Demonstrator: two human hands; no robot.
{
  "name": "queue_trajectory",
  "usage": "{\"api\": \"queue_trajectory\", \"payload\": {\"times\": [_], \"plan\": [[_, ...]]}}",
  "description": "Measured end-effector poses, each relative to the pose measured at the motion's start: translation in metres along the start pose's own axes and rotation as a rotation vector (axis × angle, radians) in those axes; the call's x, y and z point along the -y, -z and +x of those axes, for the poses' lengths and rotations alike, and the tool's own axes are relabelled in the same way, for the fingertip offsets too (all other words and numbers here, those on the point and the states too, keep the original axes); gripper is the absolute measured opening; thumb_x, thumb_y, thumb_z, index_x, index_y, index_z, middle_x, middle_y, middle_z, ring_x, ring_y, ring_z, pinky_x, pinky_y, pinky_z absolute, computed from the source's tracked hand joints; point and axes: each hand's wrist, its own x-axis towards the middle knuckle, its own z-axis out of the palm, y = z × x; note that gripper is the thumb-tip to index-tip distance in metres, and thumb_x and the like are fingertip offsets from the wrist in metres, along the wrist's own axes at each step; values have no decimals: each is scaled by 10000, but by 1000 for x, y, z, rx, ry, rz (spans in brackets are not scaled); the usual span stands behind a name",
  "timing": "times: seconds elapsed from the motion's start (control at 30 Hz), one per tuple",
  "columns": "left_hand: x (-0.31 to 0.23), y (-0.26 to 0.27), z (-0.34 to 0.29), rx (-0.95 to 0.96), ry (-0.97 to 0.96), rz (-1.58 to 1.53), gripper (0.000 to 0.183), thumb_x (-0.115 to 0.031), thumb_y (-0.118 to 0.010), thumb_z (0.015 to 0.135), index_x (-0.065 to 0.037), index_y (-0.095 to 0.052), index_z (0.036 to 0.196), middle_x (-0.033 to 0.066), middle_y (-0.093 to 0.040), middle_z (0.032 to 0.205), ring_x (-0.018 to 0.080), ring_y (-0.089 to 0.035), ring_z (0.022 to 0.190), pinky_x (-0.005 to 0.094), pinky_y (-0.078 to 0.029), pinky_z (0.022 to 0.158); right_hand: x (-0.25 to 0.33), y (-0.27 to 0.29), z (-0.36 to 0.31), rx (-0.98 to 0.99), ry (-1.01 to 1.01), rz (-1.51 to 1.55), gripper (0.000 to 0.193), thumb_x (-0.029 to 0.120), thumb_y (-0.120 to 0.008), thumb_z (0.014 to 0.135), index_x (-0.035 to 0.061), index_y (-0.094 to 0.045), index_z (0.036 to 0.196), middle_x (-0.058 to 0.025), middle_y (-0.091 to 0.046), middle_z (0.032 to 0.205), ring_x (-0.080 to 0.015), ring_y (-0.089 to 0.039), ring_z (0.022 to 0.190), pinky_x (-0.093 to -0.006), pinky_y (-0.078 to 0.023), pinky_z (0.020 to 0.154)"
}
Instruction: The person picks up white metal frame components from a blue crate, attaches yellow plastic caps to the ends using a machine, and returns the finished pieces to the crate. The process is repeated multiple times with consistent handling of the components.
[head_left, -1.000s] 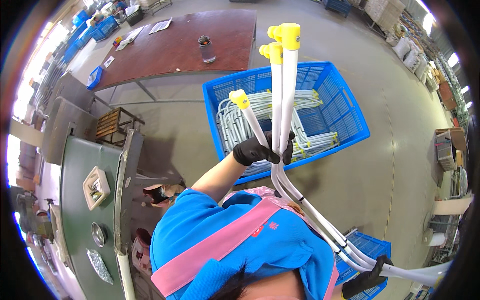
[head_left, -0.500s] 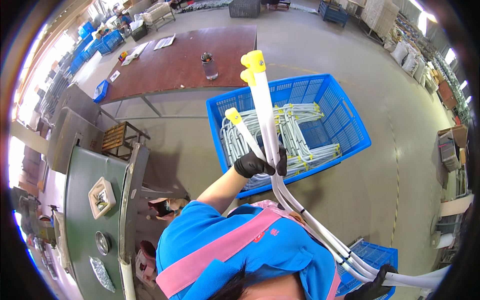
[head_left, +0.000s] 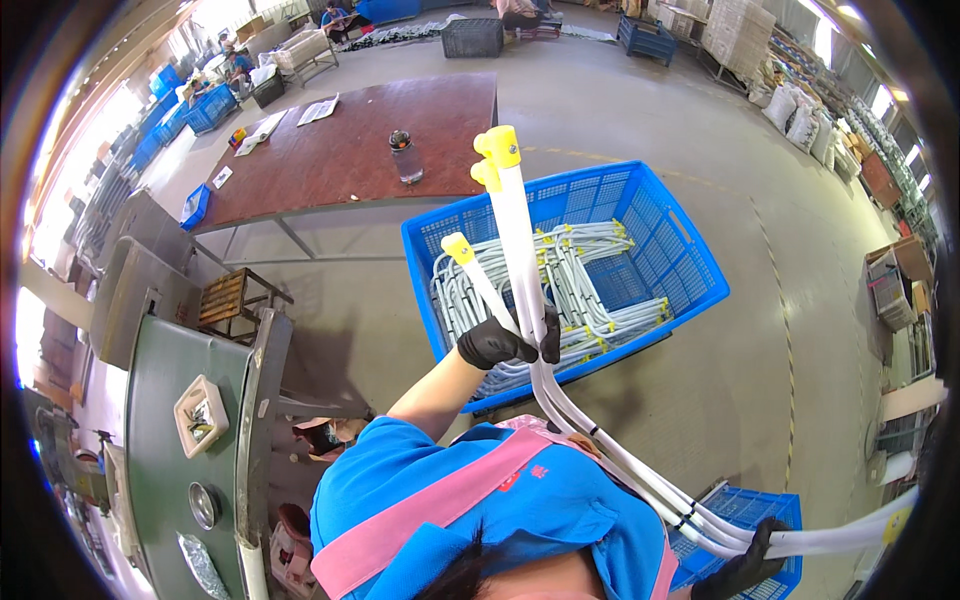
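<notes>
My black-gloved left hand (head_left: pixel 508 340) is wrapped round a bundle of bent white tubes (head_left: pixel 520 255) with yellow end fittings (head_left: pixel 498 147). The fittings stand up above that hand, one set lower than the others. Low on the right, my gloved right hand (head_left: pixel 748 562) grips the same bundle toward its other end, where another yellow fitting shows at the rim. Ahead sits a big blue plastic crate (head_left: pixel 690 290) with many similar bent tubes (head_left: pixel 575 275) stacked inside. The raised tubes cover part of that crate from view.
A dark red table (head_left: pixel 350 140) with a jar (head_left: pixel 406 158) stands beyond the crate. On the left is a green workbench (head_left: pixel 165 470) bearing a white tray (head_left: pixel 180 425) and a metal bowl (head_left: pixel 204 508). A second blue crate (head_left: pixel 745 508) sits lower right, by a wooden stool's (head_left: pixel 225 300) opposite side.
The view has shifted slightly, so the crate and table appear a little lower and to the left. Both hands keep their hold on the tubes; the right end has risen slightly.
</notes>
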Motion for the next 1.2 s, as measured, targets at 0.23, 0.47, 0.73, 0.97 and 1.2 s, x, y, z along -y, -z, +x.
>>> {"api": "queue_trajectory", "payload": {"times": [0.23, 0.47, 0.73, 0.97, 1.2], "plan": [[-39, -28, 10, -218, 179, 229, 554, -36, -682, 644, -1, -486, 1161, 90, -608, 827, 197, -588, 783, 325, -456, 751, -53, -36, 24, 199, -111, 77, 191, 153, -677, 793, 1, -562, 783, -59, -532, 733, -164, -485, 686, -302, -399, 644], [-64, -48, 23, -285, 267, 307, 537, 11, -659, 655, 24, -505, 1169, 68, -590, 841, 164, -578, 792, 308, -481, 780, -113, -75, 31, 288, -161, 77, 180, 157, -685, 780, 28, -561, 759, -48, -542, 685, -160, -507, 676, -301, -403, 644], [-77, -54, 30, -404, 343, 412, 557, 45, -672, 637, 14, -506, 1167, 79, -617, 885, 196, -600, 831, 339, -478, 826, -129, -100, 33, 351, -228, 153, 200, 213, -682, 795, 58, -558, 764, -33, -533, 668, -137, -489, 658, -283, -378, 638], [-88, -34, 43, -351, 348, 459, 546, -24, -650, 707, 21, -487, 1227, 83, -601, 878, 177, -586, 803, 302, -477, 762, -122, -123, 33, 467, -370, 148, 183, 170, -700, 781, 43, -571, 752, -37, -568, 652, -135, -517, 596, -278, -398, 581], [-145, 66, 54, -561, 529, 368, 454, -163, -604, 862, 49, -484, 1245, 131, -639, 995, 165, -627, 824, 282, -523, 712, -113, -191, 18, 953, -319, 99, 215, 231, -661, 797, 30, -591, 768, -43, -574, 657, -135, -540, 599, -278, -415, 566]]}}
